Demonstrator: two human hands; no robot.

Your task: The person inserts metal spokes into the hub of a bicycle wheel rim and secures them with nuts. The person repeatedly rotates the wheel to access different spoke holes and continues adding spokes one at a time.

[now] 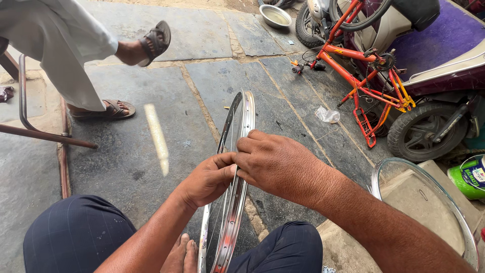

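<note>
A shiny metal bicycle wheel rim (pixel 246 114) with thin spokes stands upright on edge between my knees, running away from me over the stone floor. My left hand (pixel 207 179) pinches something small at the rim's left side, fingertips together. My right hand (pixel 278 164) grips the rim from the right, fingers curled over its edge and touching my left fingertips. What sits between the fingertips is hidden. My bare foot (pixel 181 255) rests at the rim's base.
A second bare rim (pixel 457 212) lies flat at my right. An orange child's bicycle (pixel 364 76) lies beside a scooter (pixel 434 65). A seated person's sandalled feet (pixel 118 108) and a metal chair frame (pixel 30 126) are at the left. A metal bowl (pixel 275 15) sits at the far end.
</note>
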